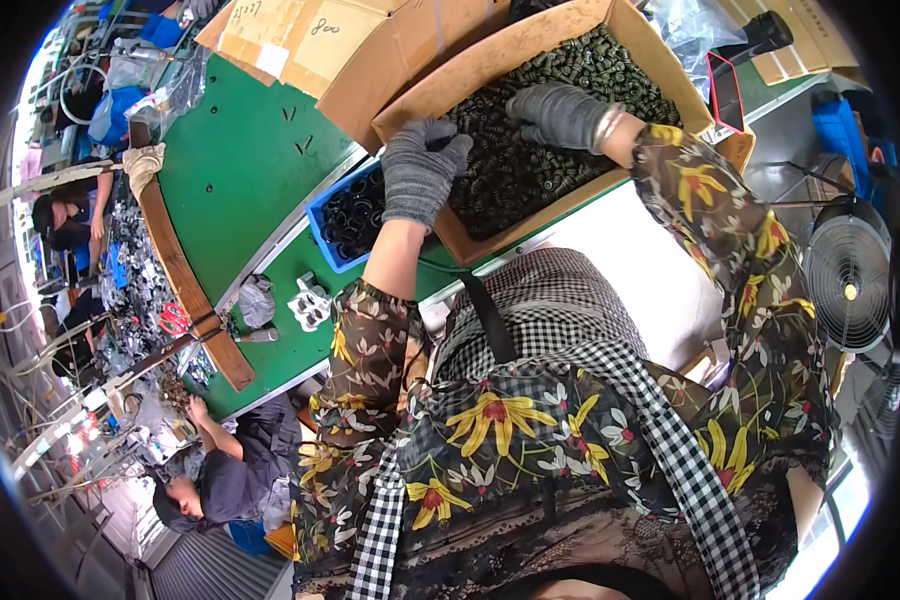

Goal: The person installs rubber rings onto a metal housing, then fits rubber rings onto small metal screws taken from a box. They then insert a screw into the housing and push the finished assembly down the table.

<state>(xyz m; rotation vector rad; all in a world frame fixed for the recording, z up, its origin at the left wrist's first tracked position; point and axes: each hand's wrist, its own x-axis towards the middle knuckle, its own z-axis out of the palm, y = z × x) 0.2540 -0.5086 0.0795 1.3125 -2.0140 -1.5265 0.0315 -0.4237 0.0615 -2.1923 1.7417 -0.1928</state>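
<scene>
I'd guide left hand [419,172] and right hand [560,117] gently over parts [610,75] inside the box [510,65], fingers curled, any pinch impossible to tell.

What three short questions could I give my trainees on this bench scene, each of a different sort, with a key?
1. Multiple choice: What colour is the bin that holds black rings, close to the left hand?
A) Yellow
B) Blue
C) White

2. True or false: The round fan stands at the left side of the picture.

3. Fill in the missing word: The right hand is among the small dark parts in the ______ box.

Key:
1. B, blue.
2. False; the fan stands at the right side.
3. Cardboard.
</scene>
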